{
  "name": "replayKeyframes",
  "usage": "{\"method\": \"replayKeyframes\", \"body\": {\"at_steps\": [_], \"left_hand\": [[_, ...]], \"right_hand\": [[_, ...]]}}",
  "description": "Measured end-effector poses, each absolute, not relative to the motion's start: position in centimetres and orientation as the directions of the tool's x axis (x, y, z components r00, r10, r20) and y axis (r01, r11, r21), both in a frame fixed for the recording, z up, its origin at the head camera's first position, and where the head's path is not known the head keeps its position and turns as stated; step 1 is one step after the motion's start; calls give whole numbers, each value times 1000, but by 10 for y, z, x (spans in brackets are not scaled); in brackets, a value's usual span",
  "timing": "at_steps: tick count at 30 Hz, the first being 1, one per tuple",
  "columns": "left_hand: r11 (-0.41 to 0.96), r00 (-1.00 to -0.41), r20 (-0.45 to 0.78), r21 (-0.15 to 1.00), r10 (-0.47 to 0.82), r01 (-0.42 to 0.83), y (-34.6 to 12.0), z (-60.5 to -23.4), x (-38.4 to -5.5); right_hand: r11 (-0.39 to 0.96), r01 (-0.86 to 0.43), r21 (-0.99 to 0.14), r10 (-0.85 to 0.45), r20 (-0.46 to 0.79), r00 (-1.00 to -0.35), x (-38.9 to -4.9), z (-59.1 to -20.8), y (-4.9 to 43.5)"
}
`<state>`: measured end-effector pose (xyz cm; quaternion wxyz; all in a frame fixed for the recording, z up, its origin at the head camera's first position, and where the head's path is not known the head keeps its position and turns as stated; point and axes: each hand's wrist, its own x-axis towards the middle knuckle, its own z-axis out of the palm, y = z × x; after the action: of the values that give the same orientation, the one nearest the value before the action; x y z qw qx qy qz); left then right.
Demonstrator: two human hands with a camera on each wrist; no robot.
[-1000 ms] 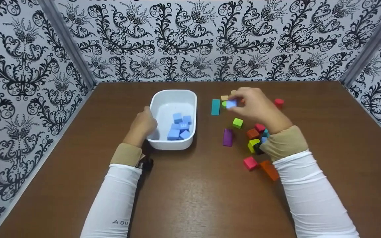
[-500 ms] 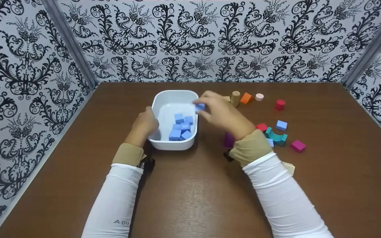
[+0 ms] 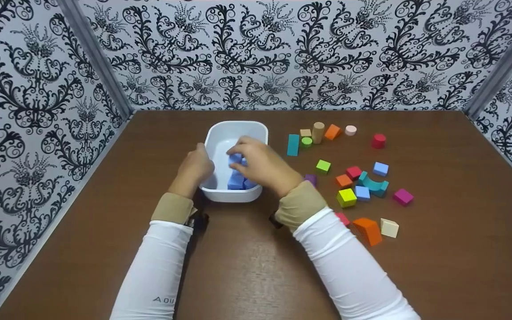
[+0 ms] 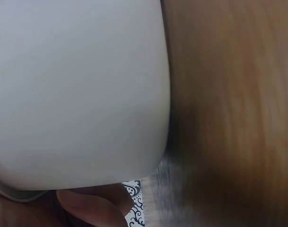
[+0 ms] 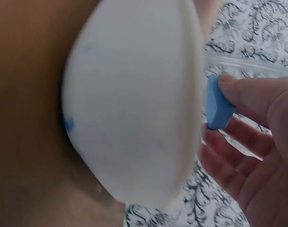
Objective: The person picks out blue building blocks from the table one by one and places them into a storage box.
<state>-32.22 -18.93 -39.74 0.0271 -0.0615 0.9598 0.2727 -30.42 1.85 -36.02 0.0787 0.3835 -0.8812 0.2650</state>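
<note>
White plastic is what I see under both hands: a small rectangular tub (image 3: 256, 131) that stands on the brown wooden table (image 3: 256, 266). My left hand (image 3: 192, 169) rests against the tub's left wall with the fingers curled over its rim, so it holds the tub in place; in the left wrist view only one fingertip shows below the white wall. My right hand (image 3: 260, 164) is over the inside of the tub, and its thumb and fingers (image 5: 248, 94) pinch a light blue block (image 5: 216, 105) just above the rim; the other fingers are loosely spread beneath it. Below these fingers, in the tub, lie more blue blocks (image 3: 237, 180), close together and touching each other. To the right of my right hand, well apart from the tub, other blocks are scattered on the table: a teal bar (image 3: 293, 145), a green cube (image 3: 323, 166), a yellow cube (image 3: 346, 198), a red cylinder (image 3: 378, 141), a teal arch (image 3: 374, 184) and an orange wedge (image 3: 367, 230). Patterned black and white walls (image 3: 282, 53) stand around the table.
</note>
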Motion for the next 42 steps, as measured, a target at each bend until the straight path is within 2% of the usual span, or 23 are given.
{"method": "replayKeyframes", "body": {"at_steps": [5,11,22,30,42], "left_hand": [[847,-991,-87,515,-105,-135,-189,-397,-323],[839,-991,-86,527,-105,-135,-188,-398,-323],[845,-993,-71,521,-96,-119,-188,-398,-322],[839,-991,-90,528,-101,-133,-189,-398,-323],[834,-989,-100,531,-109,-146,-189,-397,-322]], "right_hand": [[546,-744,-386,-650,365,-667,-306,-370,9],[558,-737,-382,-622,396,-676,-310,-380,9],[590,-695,-410,-607,342,-717,-312,-390,13],[639,-636,-433,-594,247,-765,-310,-385,15],[666,-612,-427,-589,203,-783,-310,-380,17]]}}
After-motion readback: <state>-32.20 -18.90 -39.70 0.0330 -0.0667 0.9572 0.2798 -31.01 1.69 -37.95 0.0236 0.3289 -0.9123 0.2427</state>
